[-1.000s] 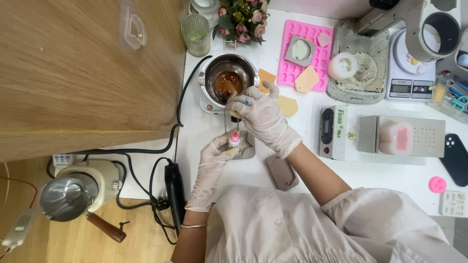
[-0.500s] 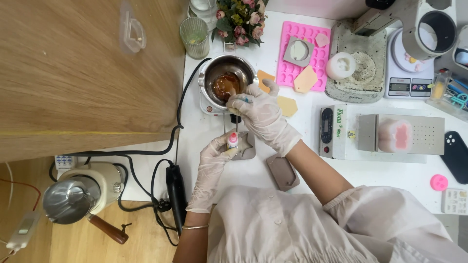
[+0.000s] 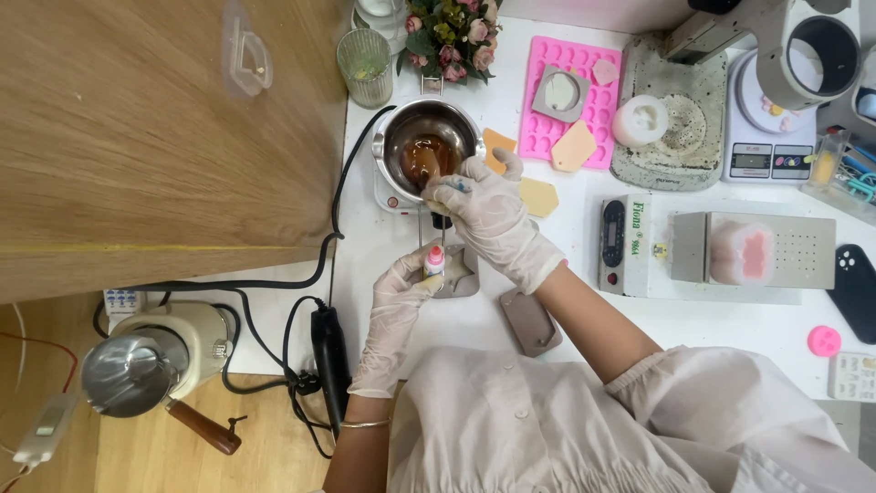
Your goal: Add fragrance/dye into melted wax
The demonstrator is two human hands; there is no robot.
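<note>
Near the left edge of the white table [image 3: 693, 319], the gloved left hand [image 3: 401, 288] closes its fingers around a small dropper bottle [image 3: 434, 262] with a pink cap, holding it upright over a small grey mould [image 3: 459, 274] that lies flat on the table. The gloved right hand [image 3: 484, 205] sits just above it, fingers pinched narrow on a thin stick [image 3: 443, 224], right beside the rim of the steel melting pot [image 3: 429, 151] with brown liquid in it. A pink silicone mould [image 3: 570, 100] lies towards the far edge, and a kettle [image 3: 151, 361] stands off the table to the left.
</note>
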